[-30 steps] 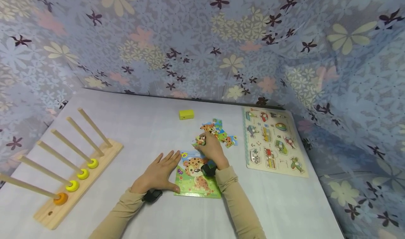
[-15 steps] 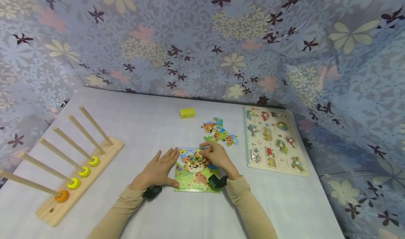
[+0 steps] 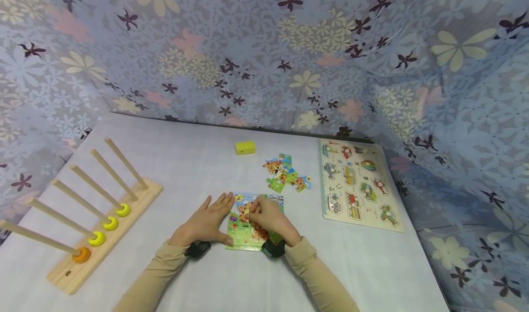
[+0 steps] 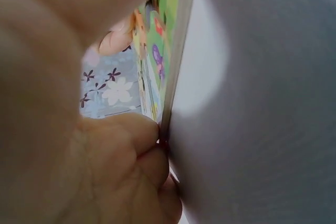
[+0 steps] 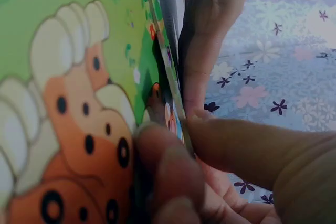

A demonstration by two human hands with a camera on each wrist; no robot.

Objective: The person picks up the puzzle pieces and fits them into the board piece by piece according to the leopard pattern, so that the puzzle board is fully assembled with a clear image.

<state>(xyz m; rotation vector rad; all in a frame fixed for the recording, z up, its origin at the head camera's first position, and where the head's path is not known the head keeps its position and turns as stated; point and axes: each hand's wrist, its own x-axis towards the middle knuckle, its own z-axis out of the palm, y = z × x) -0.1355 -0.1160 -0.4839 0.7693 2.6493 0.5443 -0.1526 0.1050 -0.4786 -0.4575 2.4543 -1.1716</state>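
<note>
We noted one change within the last second: the right hand (image 3: pixel 268 218) had left the loose pieces (image 3: pixel 289 176) and reached the leopard puzzle board (image 3: pixel 247 237). Half a second earlier its fingers were near the board's far right part; they had since shifted left, over the leopard's face.

State of the right fingers: narrow, pinching one puzzle piece (image 5: pixel 173 80) between thumb and fingertips. The piece stood tilted against the picture beneath the fingers; we could not tell whether its lower edge touched the board.

State of the left hand (image 3: pixel 203 225): fingers spread wide, palm down, touching the board's near-left edge, apparently to steady it. The left fingers had not visibly moved.

The board lay flat on the bench (image 3: pixel 198 165), directly below the right fingers and just beside the left. The loose pieces remained beyond the right fingers, in a cluster.

We judged that the work had passed from picking to positioning: the piece's fit was being sought, and it was not yet seated.
</note>
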